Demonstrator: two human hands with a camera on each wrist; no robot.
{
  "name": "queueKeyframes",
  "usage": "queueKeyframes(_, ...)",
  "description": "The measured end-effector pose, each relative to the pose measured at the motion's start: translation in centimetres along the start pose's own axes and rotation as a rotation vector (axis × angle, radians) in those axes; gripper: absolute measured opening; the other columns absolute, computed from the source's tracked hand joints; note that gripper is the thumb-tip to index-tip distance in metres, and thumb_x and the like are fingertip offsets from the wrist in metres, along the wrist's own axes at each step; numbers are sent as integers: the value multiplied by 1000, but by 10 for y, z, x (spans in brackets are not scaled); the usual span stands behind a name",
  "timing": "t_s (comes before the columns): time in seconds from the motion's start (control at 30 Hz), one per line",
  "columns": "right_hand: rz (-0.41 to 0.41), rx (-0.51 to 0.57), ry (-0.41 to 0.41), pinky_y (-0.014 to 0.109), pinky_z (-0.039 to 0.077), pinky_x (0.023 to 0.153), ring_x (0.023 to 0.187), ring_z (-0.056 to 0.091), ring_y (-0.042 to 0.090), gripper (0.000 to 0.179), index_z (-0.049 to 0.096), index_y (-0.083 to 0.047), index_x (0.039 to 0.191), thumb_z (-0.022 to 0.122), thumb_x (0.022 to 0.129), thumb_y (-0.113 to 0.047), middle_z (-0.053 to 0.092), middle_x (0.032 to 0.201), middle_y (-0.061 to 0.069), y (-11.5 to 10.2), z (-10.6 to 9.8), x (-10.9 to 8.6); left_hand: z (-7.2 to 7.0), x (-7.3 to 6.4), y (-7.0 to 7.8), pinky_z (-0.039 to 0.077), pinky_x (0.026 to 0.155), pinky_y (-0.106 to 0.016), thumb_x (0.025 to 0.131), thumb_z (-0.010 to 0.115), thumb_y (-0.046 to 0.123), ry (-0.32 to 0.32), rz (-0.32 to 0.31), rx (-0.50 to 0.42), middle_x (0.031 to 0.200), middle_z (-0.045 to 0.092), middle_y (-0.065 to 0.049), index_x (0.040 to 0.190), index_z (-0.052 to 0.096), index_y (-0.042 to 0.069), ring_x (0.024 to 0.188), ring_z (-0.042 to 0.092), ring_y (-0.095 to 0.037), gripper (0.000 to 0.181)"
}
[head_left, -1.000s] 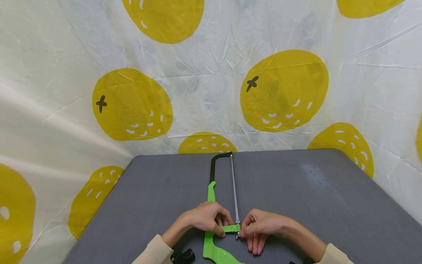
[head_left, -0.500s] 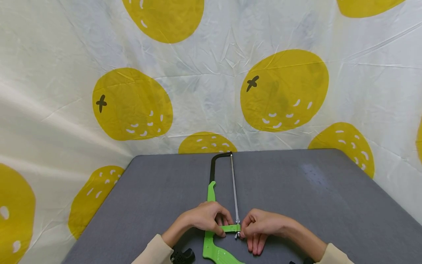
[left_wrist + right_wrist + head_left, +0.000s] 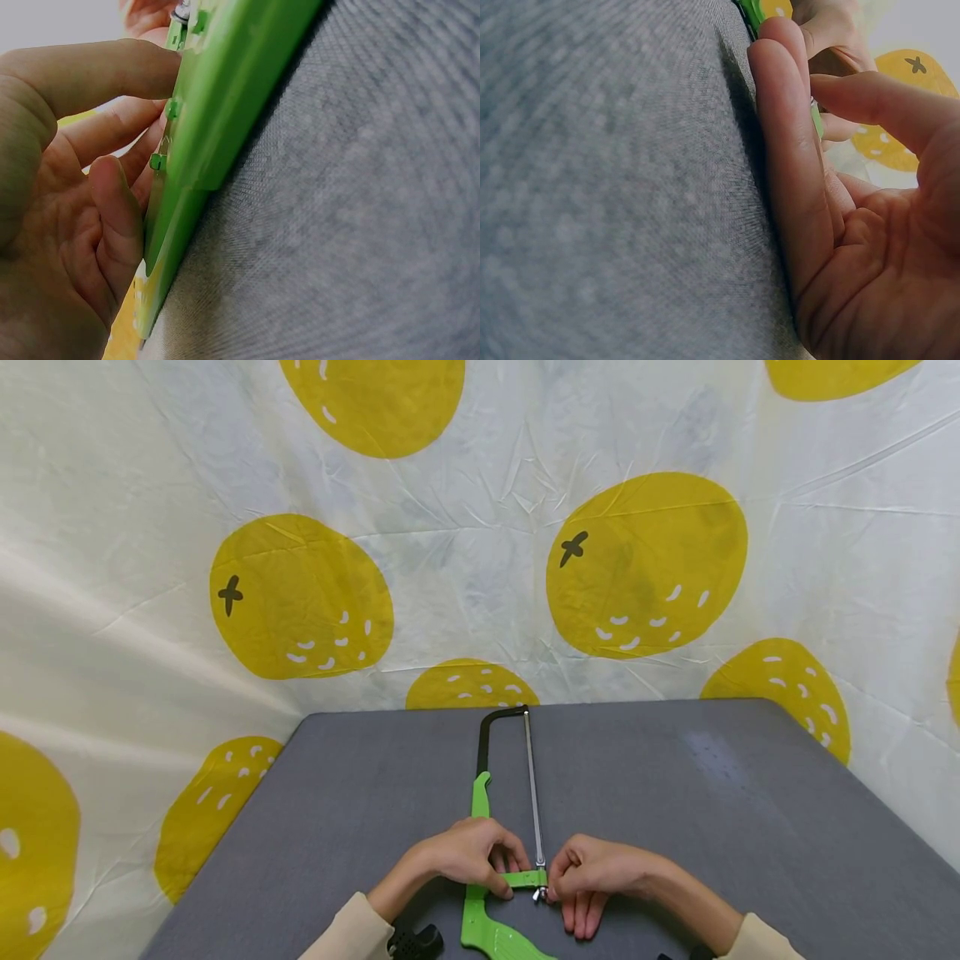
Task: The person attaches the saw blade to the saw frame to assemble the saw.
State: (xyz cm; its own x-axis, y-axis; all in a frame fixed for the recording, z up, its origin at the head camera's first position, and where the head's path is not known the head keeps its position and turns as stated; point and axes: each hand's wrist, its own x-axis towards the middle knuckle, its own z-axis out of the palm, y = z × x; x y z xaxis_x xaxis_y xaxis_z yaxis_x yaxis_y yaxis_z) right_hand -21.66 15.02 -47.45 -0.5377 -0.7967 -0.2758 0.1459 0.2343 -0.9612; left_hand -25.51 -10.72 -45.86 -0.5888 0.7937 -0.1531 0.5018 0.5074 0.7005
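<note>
A hacksaw with a green frame (image 3: 481,802) and a black front bow (image 3: 483,743) lies flat, its handle nearest the person. Its silver blade (image 3: 533,793) runs along the right side, down to a green cross arm (image 3: 525,880). My left hand (image 3: 471,853) grips that cross arm between thumb and fingers; the left wrist view has the green frame (image 3: 232,97) up close beside the fingers. At the blade's near end sits a small metal wing nut (image 3: 539,895). Thumb and forefinger of my right hand (image 3: 596,868) pinch it, while the other fingers (image 3: 787,150) extend along the cloth.
A grey cloth-covered table (image 3: 637,777) bears the saw. Behind and beside it hangs a pale curtain (image 3: 480,585) printed with yellow fruit. A black object (image 3: 416,942) shows under the left wrist, near the front edge.
The wing nut has turned a little between the right thumb and forefinger. Both hands and the hacksaw keep their places.
</note>
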Motion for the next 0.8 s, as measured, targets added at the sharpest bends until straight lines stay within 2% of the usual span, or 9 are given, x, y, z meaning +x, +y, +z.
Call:
queueKeyframes(0.27, -14, -11, 5, 22, 58, 52, 57, 71, 6, 33, 62, 25, 102, 62, 94, -8, 71, 67, 2, 1, 0, 0, 1, 0, 0, 56, 69, -16, 78, 87, 11, 2, -1, 4, 88, 74, 16, 105, 80, 22, 74, 65, 6, 30)
queueKeyframes(0.8, -9, 6, -3, 23, 58, 52, 57, 71, 6, 18, 69, 10, 97, 63, 94, -7, 72, 67, 2, 2, -2, 0, 0, 0, 1, 56, 69, -17, 79, 88, 13, 1, -6, 2, 87, 74, 17, 105, 80, 23, 74, 65, 6, 29)
